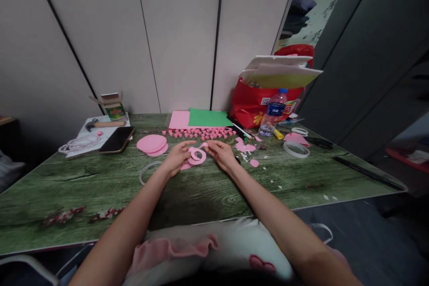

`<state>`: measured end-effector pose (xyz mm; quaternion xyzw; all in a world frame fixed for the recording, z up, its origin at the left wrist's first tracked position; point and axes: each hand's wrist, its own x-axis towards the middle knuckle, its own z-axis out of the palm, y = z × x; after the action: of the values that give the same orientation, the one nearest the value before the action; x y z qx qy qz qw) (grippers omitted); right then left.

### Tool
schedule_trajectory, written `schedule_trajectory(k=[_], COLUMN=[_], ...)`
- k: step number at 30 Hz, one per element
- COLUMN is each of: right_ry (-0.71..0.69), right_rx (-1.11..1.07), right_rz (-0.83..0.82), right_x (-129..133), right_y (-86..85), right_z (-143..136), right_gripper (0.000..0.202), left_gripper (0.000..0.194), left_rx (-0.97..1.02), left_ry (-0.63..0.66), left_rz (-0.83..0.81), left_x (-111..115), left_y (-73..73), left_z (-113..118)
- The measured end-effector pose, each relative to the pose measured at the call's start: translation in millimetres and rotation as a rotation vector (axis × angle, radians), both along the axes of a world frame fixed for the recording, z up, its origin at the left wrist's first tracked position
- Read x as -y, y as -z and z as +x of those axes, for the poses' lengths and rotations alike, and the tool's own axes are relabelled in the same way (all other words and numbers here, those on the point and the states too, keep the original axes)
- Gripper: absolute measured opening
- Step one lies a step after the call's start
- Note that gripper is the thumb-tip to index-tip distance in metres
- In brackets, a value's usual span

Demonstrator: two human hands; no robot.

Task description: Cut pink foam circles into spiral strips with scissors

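Note:
A spiral-cut pink paper strip is held up between my hands above the table. My left hand grips its coiled part between thumb and fingers, with some fingers stretched out. The thumb and fingertips of my right hand pinch the strip's free end. Beneath the left hand lies another pink paper piece, partly hidden. Pink paper discs are stacked to the left. Several small pink rolled paper roses sit in rows just beyond my hands.
Green paper and pink paper lie at the back. A red bag and a water bottle stand right, near a tape roll and paper scraps. A phone and hammer lie left.

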<state>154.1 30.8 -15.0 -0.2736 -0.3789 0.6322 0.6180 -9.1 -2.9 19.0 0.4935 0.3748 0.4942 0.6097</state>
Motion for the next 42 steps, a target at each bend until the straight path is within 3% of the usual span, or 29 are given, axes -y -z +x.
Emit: schedule_trajectory(k=[25,42], right_ry=[-0.028,-0.062], right_rx=[0.052,0.127], right_rz=[0.017,0.045], right_x=[2.3,5.1], right_y=[-0.1,-0.3], right_z=[-0.7,-1.1], right_gripper=[0.022,0.024], left_gripper=[0.041,0.033], left_rx=[-0.111,-0.180], left_ry=[-0.009,0.036], left_rz=[-0.043,0.061], left_x=[1.6,-3.3], left_y=[-1.2,7.9], left_z=[2.1,0.1])
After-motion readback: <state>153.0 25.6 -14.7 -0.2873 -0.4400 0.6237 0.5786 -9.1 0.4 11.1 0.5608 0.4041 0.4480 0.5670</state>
